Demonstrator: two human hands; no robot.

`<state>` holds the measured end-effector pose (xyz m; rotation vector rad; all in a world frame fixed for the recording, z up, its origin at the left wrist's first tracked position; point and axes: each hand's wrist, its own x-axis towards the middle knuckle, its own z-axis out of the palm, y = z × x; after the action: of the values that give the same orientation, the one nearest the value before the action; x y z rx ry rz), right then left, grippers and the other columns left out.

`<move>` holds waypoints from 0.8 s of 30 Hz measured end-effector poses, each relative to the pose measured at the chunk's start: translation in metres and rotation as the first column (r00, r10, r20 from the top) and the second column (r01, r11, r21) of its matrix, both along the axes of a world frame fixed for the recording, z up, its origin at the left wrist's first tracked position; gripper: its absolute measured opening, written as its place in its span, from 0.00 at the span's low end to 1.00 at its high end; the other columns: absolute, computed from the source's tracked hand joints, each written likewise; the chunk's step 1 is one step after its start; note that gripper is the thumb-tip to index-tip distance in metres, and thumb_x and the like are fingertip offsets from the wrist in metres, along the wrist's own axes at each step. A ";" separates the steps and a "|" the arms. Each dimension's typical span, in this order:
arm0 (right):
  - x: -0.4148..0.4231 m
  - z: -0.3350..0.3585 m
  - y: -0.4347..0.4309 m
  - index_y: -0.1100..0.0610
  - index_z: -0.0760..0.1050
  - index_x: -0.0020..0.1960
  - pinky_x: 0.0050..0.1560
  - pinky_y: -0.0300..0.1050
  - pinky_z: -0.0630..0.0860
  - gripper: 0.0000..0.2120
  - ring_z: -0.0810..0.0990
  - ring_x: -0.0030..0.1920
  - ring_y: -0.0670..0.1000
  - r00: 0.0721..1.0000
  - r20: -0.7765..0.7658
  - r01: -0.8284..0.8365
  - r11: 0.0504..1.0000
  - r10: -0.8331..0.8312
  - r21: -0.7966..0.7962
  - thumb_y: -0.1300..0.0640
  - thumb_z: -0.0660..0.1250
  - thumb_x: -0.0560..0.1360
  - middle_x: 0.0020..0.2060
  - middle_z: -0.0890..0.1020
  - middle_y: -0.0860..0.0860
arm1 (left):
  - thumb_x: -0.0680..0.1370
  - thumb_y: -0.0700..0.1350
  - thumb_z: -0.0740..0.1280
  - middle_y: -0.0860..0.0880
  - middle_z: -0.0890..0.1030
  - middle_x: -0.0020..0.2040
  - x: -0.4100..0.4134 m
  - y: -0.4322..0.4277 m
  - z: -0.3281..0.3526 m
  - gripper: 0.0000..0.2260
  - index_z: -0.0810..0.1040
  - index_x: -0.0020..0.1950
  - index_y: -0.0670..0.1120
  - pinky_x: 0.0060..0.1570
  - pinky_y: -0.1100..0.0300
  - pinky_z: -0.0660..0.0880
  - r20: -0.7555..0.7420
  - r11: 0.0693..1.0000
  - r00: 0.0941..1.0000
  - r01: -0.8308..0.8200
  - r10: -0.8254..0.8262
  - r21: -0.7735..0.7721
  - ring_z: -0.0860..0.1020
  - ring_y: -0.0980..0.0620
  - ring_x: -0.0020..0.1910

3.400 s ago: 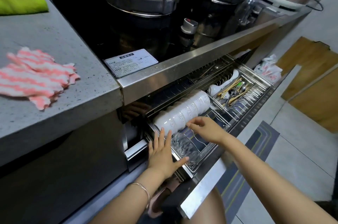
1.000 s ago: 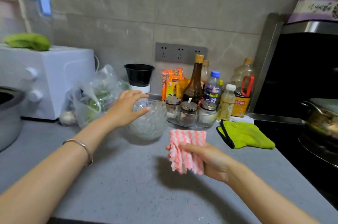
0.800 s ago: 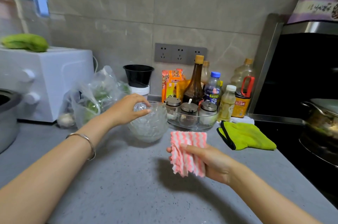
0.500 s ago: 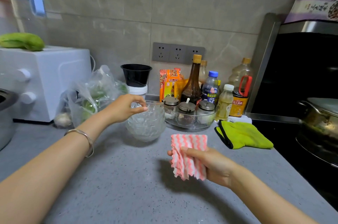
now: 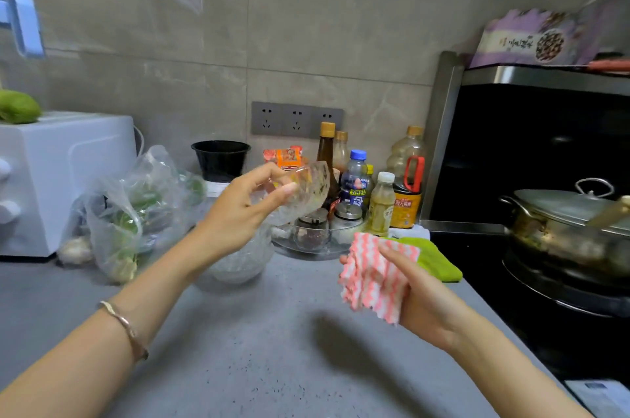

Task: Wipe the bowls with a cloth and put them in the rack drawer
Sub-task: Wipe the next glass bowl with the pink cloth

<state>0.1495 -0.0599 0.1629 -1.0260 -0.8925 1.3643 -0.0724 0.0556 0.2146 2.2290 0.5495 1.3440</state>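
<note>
My left hand (image 5: 243, 209) grips a clear patterned glass bowl (image 5: 306, 192) by its rim and holds it tilted in the air above the grey counter (image 5: 272, 349). Under it another clear glass bowl (image 5: 238, 264) stands on the counter, partly hidden by my left wrist. My right hand (image 5: 419, 298) holds a folded pink-and-white striped cloth (image 5: 373, 276), thumb on its front, to the right of the bowls and lower than the raised one. The rack drawer is out of view.
Sauce bottles (image 5: 354, 179) and a glass tray of spice jars (image 5: 317, 237) stand at the back. A yellow-green cloth (image 5: 439, 260) lies by the stove, where a lidded pot (image 5: 566, 223) sits. A plastic bag of greens (image 5: 136, 213) and a white appliance (image 5: 61, 179) are at the left.
My left hand has lifted the top glass bowl off the stack and tilted it; one bowl stays on the counter. My right hand with the cloth has shifted slightly right.
</note>
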 end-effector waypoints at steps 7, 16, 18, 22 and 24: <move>0.017 0.007 -0.038 0.40 0.68 0.68 0.57 0.56 0.78 0.26 0.77 0.61 0.62 0.827 0.385 0.291 0.898 -0.409 0.329 0.37 0.66 0.71 0.66 0.72 0.65 | 0.75 0.55 0.65 0.57 0.72 0.36 0.088 -0.068 -0.062 0.12 0.73 0.42 0.47 0.42 0.64 0.68 0.159 0.918 0.953 0.294 -0.259 -0.265 0.69 0.59 0.38; 0.031 -0.026 -0.088 0.31 0.56 0.72 0.72 0.59 0.61 0.25 0.57 0.75 0.42 0.610 0.574 0.151 0.791 -0.547 0.593 0.30 0.48 0.76 0.73 0.61 0.34 | 0.74 0.52 0.62 0.57 0.71 0.28 0.134 -0.136 -0.070 0.13 0.73 0.38 0.42 0.32 0.72 0.66 0.414 0.892 0.909 0.226 -0.049 -0.390 0.69 0.62 0.30; 0.033 -0.020 -0.096 0.36 0.63 0.71 0.70 0.53 0.67 0.21 0.65 0.71 0.42 0.497 0.595 0.156 0.740 -0.632 0.655 0.37 0.50 0.79 0.69 0.68 0.36 | 0.74 0.53 0.62 0.58 0.71 0.25 0.135 -0.145 -0.068 0.15 0.73 0.34 0.44 0.31 0.72 0.66 0.407 0.897 0.913 0.161 0.023 -0.411 0.69 0.62 0.28; 0.034 -0.018 -0.100 0.39 0.64 0.69 0.68 0.44 0.69 0.17 0.69 0.69 0.43 0.458 0.571 0.148 0.692 -0.681 0.707 0.44 0.52 0.81 0.66 0.72 0.38 | 0.74 0.55 0.63 0.56 0.68 0.23 0.135 -0.162 -0.068 0.16 0.72 0.30 0.47 0.29 0.73 0.65 0.430 0.893 0.898 0.117 0.091 -0.435 0.66 0.60 0.25; 0.031 -0.019 -0.101 0.40 0.66 0.70 0.68 0.47 0.69 0.19 0.70 0.68 0.43 0.540 0.520 0.191 0.698 -0.662 0.690 0.44 0.52 0.80 0.67 0.72 0.38 | 0.72 0.58 0.63 0.53 0.67 0.24 0.136 -0.171 -0.070 0.17 0.72 0.27 0.50 0.28 0.72 0.64 0.433 0.887 0.894 0.102 0.117 -0.451 0.64 0.58 0.26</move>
<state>0.1805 -0.1605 0.1438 -1.2289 -1.3994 0.1089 0.0632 -0.1154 0.1449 1.4682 0.6252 1.4844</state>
